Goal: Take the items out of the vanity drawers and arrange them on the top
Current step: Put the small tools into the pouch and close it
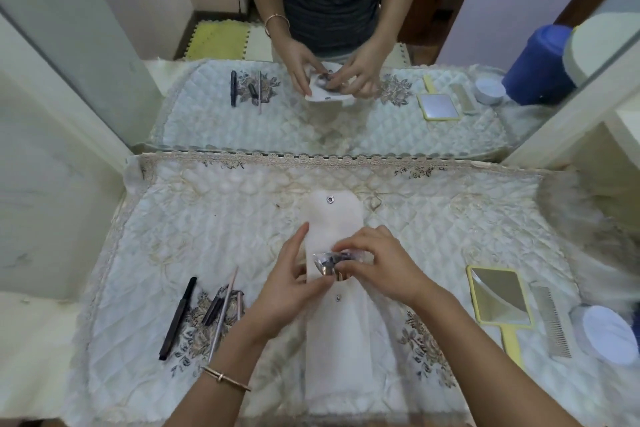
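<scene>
A long white fabric pouch (332, 218) with snap buttons lies open down the middle of the quilted vanity top (207, 218). My left hand (291, 277) grips the pouch's opening from the left. My right hand (377, 263) pinches a small clear packet of dark and silvery pieces (329, 260) at that opening. A gold-rimmed item (341, 277) peeks out just below the packet. Left of my hands lie a black pencil (178, 317), a thin silver-and-pink stick (225, 312) and short dark tubes (213, 308).
On the right lie a yellow hand mirror (498, 298), a pale comb (552, 322) and a round white jar (606, 333). A large wall mirror (329, 121) stands behind the top and reflects everything. A blue container (540, 66) shows in the reflection at the right.
</scene>
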Demonstrator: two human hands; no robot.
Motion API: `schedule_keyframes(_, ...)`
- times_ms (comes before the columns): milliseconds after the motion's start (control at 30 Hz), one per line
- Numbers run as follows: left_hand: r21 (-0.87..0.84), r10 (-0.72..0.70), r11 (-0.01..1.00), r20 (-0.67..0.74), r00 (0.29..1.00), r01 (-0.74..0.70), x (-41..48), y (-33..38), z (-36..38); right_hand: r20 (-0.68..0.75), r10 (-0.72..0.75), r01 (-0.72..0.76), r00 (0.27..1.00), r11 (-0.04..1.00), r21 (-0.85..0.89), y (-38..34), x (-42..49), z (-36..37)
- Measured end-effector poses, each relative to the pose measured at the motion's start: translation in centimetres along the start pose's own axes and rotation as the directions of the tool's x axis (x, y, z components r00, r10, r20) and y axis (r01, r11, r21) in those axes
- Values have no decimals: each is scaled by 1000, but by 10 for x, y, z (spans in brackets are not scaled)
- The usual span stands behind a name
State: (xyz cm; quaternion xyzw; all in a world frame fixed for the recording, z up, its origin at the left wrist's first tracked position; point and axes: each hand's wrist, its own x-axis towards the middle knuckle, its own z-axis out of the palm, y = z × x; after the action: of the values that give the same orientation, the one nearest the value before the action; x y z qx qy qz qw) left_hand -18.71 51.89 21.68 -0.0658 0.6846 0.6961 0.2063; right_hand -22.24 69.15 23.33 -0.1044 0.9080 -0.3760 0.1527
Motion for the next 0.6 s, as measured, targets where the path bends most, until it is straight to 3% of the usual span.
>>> schedule_keyframes(167, -12, -43, 999, 85, 995, 45, -16, 15, -10, -36, -37, 37, 999, 999, 0, -19, -19, 3)
schedule_keyframes(500, 80, -79, 994, 102, 992, 71, -35, 13, -18, -66, -36, 42, 997, 995, 92, -30, -24, 17)
schedule_keyframes(600, 124, -92, 989, 113, 989, 78, -42, 13, -20, -139, 21, 10, 990, 975, 220, -32, -29, 16)
